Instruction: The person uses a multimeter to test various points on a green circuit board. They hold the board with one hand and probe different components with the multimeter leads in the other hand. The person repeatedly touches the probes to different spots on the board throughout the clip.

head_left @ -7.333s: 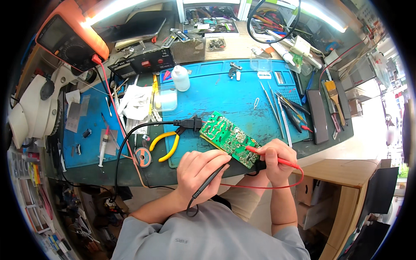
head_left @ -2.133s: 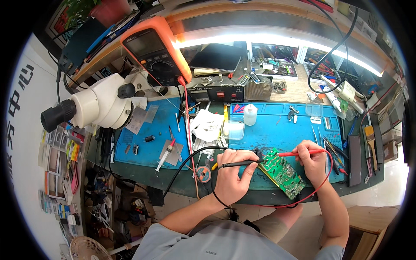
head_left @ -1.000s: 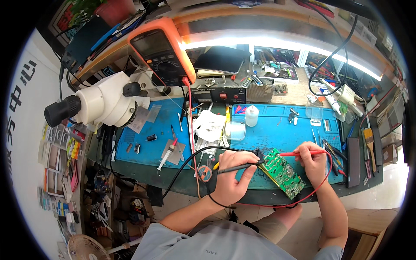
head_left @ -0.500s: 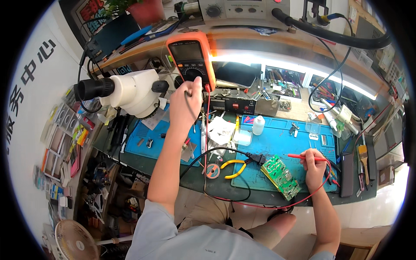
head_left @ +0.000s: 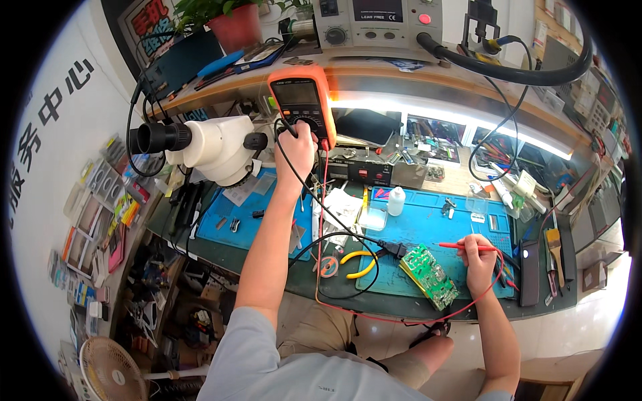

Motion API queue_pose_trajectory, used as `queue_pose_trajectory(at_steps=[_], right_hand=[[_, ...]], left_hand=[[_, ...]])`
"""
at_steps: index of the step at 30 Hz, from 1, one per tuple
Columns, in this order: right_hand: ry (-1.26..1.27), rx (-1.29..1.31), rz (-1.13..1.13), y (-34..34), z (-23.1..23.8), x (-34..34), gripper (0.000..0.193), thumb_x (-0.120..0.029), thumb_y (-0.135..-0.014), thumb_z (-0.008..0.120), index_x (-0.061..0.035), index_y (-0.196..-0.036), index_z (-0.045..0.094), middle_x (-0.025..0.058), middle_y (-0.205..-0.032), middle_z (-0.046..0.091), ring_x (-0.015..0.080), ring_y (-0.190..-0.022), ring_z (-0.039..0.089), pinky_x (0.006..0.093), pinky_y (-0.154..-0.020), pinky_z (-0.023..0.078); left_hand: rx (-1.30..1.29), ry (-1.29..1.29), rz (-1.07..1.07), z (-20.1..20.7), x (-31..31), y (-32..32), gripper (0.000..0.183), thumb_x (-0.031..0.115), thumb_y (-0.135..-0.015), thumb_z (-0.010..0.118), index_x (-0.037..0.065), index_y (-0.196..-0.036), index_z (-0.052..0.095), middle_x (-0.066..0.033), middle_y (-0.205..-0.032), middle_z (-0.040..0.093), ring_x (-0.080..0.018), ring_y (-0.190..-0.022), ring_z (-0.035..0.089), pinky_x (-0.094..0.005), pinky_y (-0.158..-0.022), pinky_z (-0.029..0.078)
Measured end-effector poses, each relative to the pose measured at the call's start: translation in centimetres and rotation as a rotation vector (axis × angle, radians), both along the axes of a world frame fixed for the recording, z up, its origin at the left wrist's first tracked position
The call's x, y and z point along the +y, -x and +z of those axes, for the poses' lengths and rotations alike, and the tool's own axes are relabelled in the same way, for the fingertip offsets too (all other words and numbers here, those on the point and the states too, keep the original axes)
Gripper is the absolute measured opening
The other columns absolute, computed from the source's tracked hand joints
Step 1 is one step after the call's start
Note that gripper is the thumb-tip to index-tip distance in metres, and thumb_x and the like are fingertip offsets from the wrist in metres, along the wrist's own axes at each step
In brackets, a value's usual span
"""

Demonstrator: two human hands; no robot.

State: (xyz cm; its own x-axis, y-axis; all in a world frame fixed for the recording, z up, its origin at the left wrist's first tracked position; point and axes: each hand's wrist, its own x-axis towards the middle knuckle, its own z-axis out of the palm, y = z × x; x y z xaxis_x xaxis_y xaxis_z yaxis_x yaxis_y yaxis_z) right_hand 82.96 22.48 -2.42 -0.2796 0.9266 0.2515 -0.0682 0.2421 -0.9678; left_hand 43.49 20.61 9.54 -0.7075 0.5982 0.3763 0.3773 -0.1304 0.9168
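My left hand (head_left: 297, 145) reaches up to the orange multimeter (head_left: 302, 101) on the shelf edge, fingers on its lower dial area. My right hand (head_left: 479, 257) holds the red test probe (head_left: 464, 246), its tip pointing left just above the green circuit board (head_left: 429, 275) lying on the blue mat (head_left: 428, 230). Red and black leads run from the meter down to the bench. The black probe is not in either hand; I cannot pick it out among the cables.
A white microscope (head_left: 200, 144) stands at the left. Yellow-handled pliers (head_left: 360, 262), a solder roll (head_left: 328, 267), a small white bottle (head_left: 396, 200) and white tissues (head_left: 342, 204) lie near the board. Tweezers and tools crowd the right side; a bench instrument (head_left: 378, 20) and a potted plant sit on the shelf.
My left hand left the black probe at the board and rose to the multimeter's dial. My view tilted upward. My right hand stayed by the board with the red probe.
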Motion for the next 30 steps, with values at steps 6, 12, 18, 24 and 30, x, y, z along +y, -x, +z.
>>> queue_pose_trajectory(at_steps=[6, 12, 18, 24, 30], right_hand=[[0.001, 0.019, 0.004, 0.1, 0.0, 0.2, 0.025, -0.02, -0.1, 0.058, -0.0006, -0.087, 0.067, 0.0026, -0.071, 0.063, 0.0035, -0.055, 0.046, 0.019, -0.05, 0.033], [-0.008, -0.079, -0.019, 0.0, 1.3, 0.1, 0.025, -0.02, -0.099, 0.058, -0.0007, -0.088, 0.069, 0.0009, -0.072, 0.063, 0.0044, -0.06, 0.049, 0.0212, -0.053, 0.036], [0.081, -0.054, 0.119, -0.2, 0.9, 0.1, 0.022, -0.021, -0.099, 0.061, -0.0013, -0.096, 0.071, 0.0016, -0.079, 0.066, 0.0052, -0.068, 0.054, 0.0196, -0.059, 0.04], [-0.034, -0.037, 0.13, 0.1, 0.9, 0.1, 0.026, -0.025, -0.098, 0.062, 0.0, -0.098, 0.07, 0.0028, -0.081, 0.064, 0.0049, -0.066, 0.052, 0.0188, -0.056, 0.037], [-0.043, -0.071, 0.166, 0.4, 0.6, 0.2, 0.025, -0.025, -0.097, 0.064, -0.0003, -0.097, 0.07, 0.0035, -0.082, 0.066, 0.0054, -0.069, 0.055, 0.019, -0.059, 0.039]], left_hand=[[-0.069, -0.005, -0.043, -0.4, 0.4, 1.0, 0.048, 0.032, -0.096, 0.047, -0.004, -0.067, 0.062, -0.0106, -0.058, 0.06, -0.0195, -0.052, 0.058, -0.0345, -0.054, 0.045], [0.122, -0.068, -0.188, -1.3, -2.5, -1.0, 0.038, 0.031, -0.102, 0.054, -0.003, -0.089, 0.063, -0.0068, -0.078, 0.065, -0.0103, -0.071, 0.06, -0.0257, -0.062, 0.046], [-0.086, -0.135, -0.794, -4.4, -10.5, -11.1, 0.012, -0.001, -0.097, 0.05, -0.003, -0.106, 0.058, -0.0134, -0.111, 0.063, -0.0126, -0.077, 0.062, -0.0267, -0.071, 0.05], [-0.463, -0.156, -1.304, -7.2, -13.4, -11.8, 0.017, 0.008, -0.097, 0.059, -0.005, -0.108, 0.062, -0.0184, -0.113, 0.054, -0.0238, -0.083, 0.072, -0.031, -0.07, 0.061], [0.007, 0.08, -0.815, -9.9, -11.3, -13.9, 0.017, 0.0, -0.093, 0.062, -0.006, -0.108, 0.065, -0.0182, -0.116, 0.063, -0.0233, -0.092, 0.07, -0.0302, -0.076, 0.058]])
